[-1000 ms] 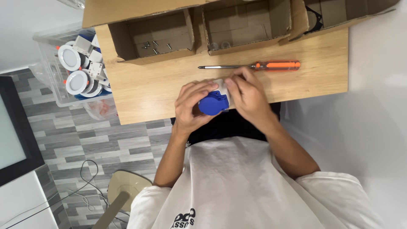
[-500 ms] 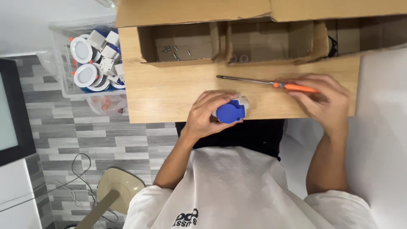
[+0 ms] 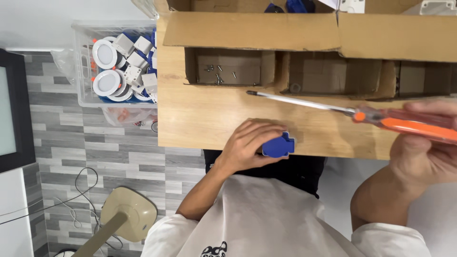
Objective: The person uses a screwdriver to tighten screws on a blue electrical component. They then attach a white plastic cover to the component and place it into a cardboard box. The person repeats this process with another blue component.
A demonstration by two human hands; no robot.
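Note:
My left hand [image 3: 248,143] grips a small blue plastic part [image 3: 278,145] at the near edge of the wooden table [image 3: 195,119]. Raised above the table at the right, my right hand [image 3: 423,157] holds a screwdriver [image 3: 362,114] by its orange handle. Its long metal shaft points left, the tip near the front of the cardboard box compartments. The two hands are well apart.
A row of open cardboard boxes [image 3: 266,33] lines the far side of the table; one compartment [image 3: 223,71] holds several small screws. A clear plastic bin [image 3: 116,66] with round white fittings sits left of the table. A beige stool [image 3: 126,214] stands on the floor.
My right hand has lifted the screwdriver off the table and swung it to the right. The left hand stays on the blue part. The view has moved closer to the table.

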